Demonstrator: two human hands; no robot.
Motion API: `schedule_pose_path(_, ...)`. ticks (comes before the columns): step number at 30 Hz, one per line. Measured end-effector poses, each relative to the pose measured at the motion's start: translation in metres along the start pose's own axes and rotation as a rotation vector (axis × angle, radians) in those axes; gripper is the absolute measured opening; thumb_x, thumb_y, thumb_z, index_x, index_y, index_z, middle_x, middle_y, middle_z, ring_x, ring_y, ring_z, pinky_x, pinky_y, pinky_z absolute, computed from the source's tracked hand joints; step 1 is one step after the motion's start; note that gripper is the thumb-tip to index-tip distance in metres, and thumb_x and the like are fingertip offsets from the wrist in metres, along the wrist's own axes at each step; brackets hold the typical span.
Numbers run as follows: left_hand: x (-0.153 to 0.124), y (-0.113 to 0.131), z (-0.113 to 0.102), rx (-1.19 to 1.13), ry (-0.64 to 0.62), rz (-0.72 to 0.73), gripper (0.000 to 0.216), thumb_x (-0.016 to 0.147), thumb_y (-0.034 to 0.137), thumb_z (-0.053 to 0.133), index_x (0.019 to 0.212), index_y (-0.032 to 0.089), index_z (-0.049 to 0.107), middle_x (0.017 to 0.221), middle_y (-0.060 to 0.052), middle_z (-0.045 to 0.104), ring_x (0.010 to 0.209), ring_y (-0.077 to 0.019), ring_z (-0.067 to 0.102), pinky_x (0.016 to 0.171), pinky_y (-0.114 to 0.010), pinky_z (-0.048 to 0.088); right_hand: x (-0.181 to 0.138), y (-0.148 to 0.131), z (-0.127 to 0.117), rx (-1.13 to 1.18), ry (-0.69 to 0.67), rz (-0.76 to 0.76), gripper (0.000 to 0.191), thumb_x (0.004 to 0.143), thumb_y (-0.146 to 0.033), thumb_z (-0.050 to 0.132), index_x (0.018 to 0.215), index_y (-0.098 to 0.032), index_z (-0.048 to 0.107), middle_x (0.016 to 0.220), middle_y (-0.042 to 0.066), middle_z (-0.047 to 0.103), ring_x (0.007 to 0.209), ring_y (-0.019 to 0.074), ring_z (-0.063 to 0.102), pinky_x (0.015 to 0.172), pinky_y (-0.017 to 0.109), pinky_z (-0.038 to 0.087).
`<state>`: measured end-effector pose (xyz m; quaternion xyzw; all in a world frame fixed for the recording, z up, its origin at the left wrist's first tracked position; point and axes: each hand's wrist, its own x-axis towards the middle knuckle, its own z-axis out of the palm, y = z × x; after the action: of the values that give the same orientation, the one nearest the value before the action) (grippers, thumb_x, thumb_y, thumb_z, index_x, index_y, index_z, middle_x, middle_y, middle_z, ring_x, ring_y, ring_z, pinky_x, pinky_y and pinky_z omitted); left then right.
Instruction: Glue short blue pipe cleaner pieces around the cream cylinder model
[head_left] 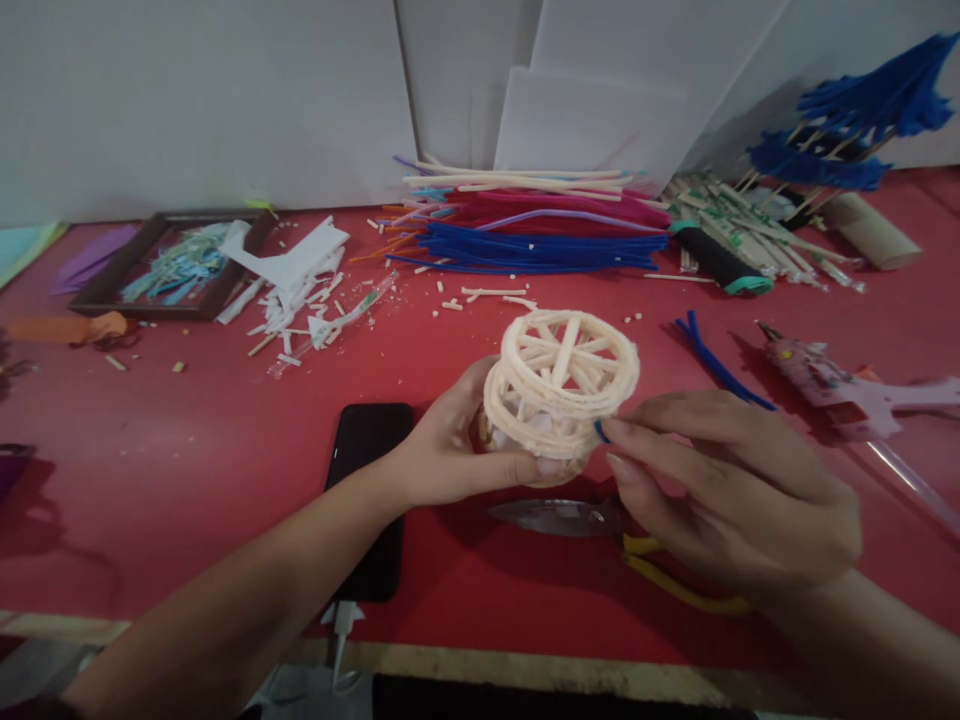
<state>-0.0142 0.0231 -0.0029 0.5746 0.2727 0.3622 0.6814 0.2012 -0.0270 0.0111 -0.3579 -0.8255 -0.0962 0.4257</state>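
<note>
My left hand [450, 450] grips a cream wheel-shaped frame [559, 385] made of pipe cleaners and sticks, held above the red table [187, 450]. My right hand [735, 490] pinches the end of a blue pipe cleaner [716, 365] against the wheel's right rim. The pipe cleaner runs back over the hand toward the upper right. Scissors [570, 517] with yellow handles lie on the table right under both hands.
A black phone [367, 495] lies left of the hands, with a cable at the table edge. A pile of coloured pipe cleaners [525, 225] sits behind. A glue gun [832, 385] lies right. White scraps [292, 275] and a dark tray [172, 265] are at left.
</note>
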Motion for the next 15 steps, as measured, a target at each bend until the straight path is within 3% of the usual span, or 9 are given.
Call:
schedule_pose_path(6,-0.0003,-0.0026,0.0001,-0.044,0.023,0.027,0.062,0.069,0.019,0.086,0.124,0.022,0.057,0.12,-0.008,0.074,0.112,-0.0257,0.07,0.099,-0.039,0.057,0.0011,0.0014,0.0015,-0.013,-0.003,-0.043,0.028,0.084,-0.003,0.07,0.109,-0.014,0.066,0.094,0.008,0.071,0.086,0.016,0.069,0.081,0.031,0.062)
schedule_pose_path(15,-0.0028,-0.0005,-0.0007,-0.068,-0.017,-0.046,0.067,0.069,0.021,0.087,0.128,0.022,0.057,0.125,-0.01,0.072,0.116,-0.0271,0.068,0.103,-0.041,0.054,0.0013,0.0009,0.0015,-0.028,0.003,0.009,0.025,0.087,-0.008,0.069,0.107,-0.02,0.064,0.09,0.003,0.074,0.083,0.0148,0.072,0.079,0.027,0.065)
